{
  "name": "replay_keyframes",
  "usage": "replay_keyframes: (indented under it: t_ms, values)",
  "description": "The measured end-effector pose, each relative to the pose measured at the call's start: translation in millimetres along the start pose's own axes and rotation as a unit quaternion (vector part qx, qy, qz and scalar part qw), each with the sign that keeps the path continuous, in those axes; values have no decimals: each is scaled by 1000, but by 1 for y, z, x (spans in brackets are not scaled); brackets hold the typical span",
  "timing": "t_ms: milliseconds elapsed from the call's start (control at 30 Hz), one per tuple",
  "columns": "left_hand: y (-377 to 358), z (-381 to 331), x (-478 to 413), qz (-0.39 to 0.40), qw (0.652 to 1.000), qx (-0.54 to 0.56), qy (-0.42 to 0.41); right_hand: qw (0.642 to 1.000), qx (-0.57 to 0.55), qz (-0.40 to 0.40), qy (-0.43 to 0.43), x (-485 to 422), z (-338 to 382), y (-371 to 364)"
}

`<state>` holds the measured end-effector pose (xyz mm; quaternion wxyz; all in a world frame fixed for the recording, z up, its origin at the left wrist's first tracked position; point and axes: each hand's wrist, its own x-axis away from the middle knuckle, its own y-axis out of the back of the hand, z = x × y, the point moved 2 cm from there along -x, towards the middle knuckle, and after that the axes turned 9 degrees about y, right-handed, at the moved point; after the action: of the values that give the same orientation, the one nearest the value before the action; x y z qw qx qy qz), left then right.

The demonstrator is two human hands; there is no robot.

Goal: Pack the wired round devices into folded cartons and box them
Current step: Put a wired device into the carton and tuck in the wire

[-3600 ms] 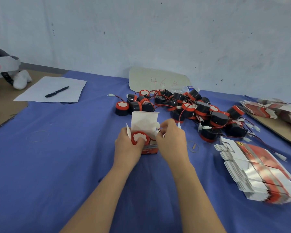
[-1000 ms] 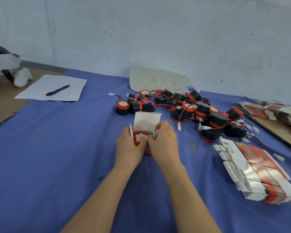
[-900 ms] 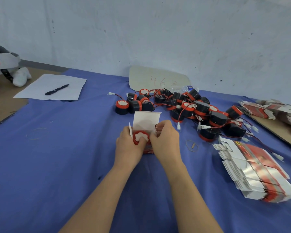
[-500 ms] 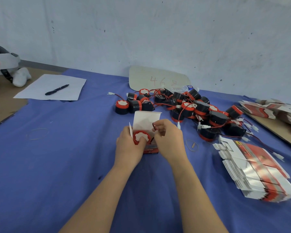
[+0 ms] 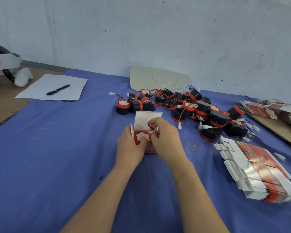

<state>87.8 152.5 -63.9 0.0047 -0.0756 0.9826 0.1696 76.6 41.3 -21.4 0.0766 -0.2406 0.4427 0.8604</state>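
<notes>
Red-topped round device (image 5: 142, 136) sits in the open carton (image 5: 150, 149) on the blue tabletop (image 5: 65, 157). The left hand (image 5: 129, 147) grips the carton and presses a thumb on the device. The right hand (image 5: 166, 140) pinches the red wire (image 5: 150, 126), now looped and going inside, not loose outside like before. Next, I think, the flap (image 5: 146, 117) can close.

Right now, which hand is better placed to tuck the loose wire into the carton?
Right. Fingers of the right hand pinch the red wire just above the open carton, while the left hand holds the carton and round device.
</notes>
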Motion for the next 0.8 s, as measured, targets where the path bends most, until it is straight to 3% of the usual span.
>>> replay_keyframes:
  t_ms: [400,600,800]
  values:
    - [0,0,0,-4,1000,9,-6,1000,-7,-22,-21,4,-6,8]
    - [-1,1,-1,-1,1000,11,-4,996,76,26,-49,5,-7,12]
    - [0,2,-2,-7,1000,13,-2,996,71,22,-47,12,-6,13]
